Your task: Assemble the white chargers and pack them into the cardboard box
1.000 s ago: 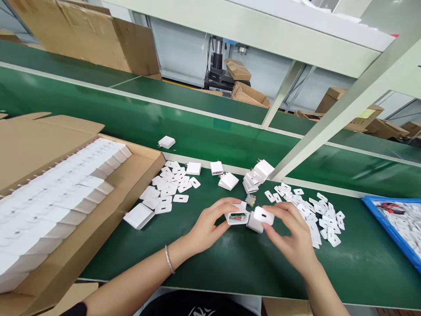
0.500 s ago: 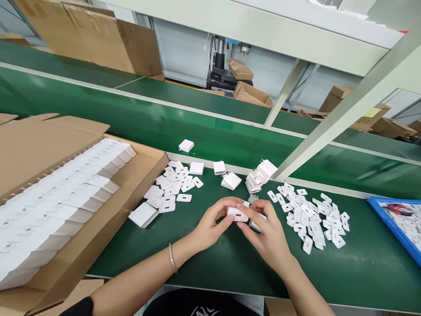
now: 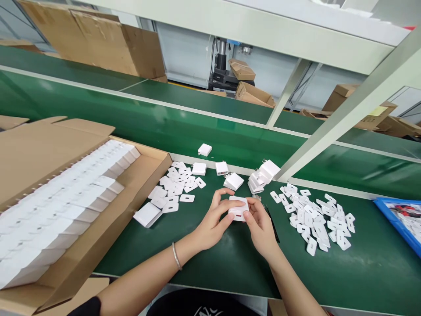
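While our left hand [image 3: 210,224] and right hand [image 3: 261,226] meet above the green belt [image 3: 230,259], both pinch one small white plastic charger block [image 3: 238,208] between fingertips, its red port facing us. Loose white plastic end caps [image 3: 317,221] lie just right; a brown cardboard carton [image 3: 131,206] of white blocks sits left.

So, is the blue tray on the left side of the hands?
No, the blue tray lies at the far right edge; on the left of the hands stands a cardboard box.
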Available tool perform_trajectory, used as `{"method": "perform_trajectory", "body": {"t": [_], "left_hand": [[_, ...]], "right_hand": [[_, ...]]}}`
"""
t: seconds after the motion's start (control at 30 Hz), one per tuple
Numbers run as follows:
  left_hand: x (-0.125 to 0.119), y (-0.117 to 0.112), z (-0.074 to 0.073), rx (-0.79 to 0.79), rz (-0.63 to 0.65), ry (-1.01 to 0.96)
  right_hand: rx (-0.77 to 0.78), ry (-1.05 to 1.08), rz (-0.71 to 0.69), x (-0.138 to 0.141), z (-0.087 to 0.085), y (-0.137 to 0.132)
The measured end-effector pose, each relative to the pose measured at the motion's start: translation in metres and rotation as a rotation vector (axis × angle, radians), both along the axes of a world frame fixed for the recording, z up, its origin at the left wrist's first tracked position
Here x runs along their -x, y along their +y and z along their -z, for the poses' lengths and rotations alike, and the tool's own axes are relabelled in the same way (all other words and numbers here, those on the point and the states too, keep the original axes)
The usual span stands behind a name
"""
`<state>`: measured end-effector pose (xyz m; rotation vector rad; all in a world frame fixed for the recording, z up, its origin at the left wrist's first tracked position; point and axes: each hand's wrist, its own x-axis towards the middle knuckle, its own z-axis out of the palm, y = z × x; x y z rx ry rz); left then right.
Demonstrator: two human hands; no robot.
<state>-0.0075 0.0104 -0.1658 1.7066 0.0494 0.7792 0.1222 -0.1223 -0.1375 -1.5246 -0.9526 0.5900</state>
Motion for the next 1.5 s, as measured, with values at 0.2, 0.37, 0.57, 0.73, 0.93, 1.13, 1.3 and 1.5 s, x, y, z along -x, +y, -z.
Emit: {"method": "perform_trajectory", "body": {"t": [0.2, 0.37, 0.57, 0.73, 0.93, 1.13, 1.3, 1.5], "left_hand": [[-0.001, 0.008, -0.002, -0.211, 0.005, 0.096], [0.001, 0.002, -0.004, -0.311, -0.025, 0.074], [0.002, -0.004, -0.003, -0.283, -0.053, -0.004], [0.001, -0.008, -0.001, -0.312, -0.093, -0.054], [-0.001, -0.009, 0.005, -0.308, -0.110, -0.029], [-0.003, -0.009, 0.004, -0.121, 0.002, 0.019], [-0.003, -0.009, 0.003, -0.144, -0.009, 0.074], [-0.001, -0.009, 0.007, -0.180, -0.096, 0.048]], "right_hand": [[-0.089, -0.129, 0.077, -0.003, 0.019, -0.005], [-0.122, -0.230, 0.070, -0.002, 0.020, -0.011], [-0.136, -0.333, 0.079, 0.000, 0.014, -0.012], [-0.119, -0.321, 0.096, 0.003, 0.015, -0.012], [-0.127, -0.316, 0.147, 0.006, 0.017, -0.010], [-0.167, -0.349, 0.180, 0.007, 0.017, -0.008], [-0.141, -0.341, 0.176, 0.006, 0.020, -0.009], [-0.102, -0.292, 0.100, 0.006, 0.016, -0.008]]}}
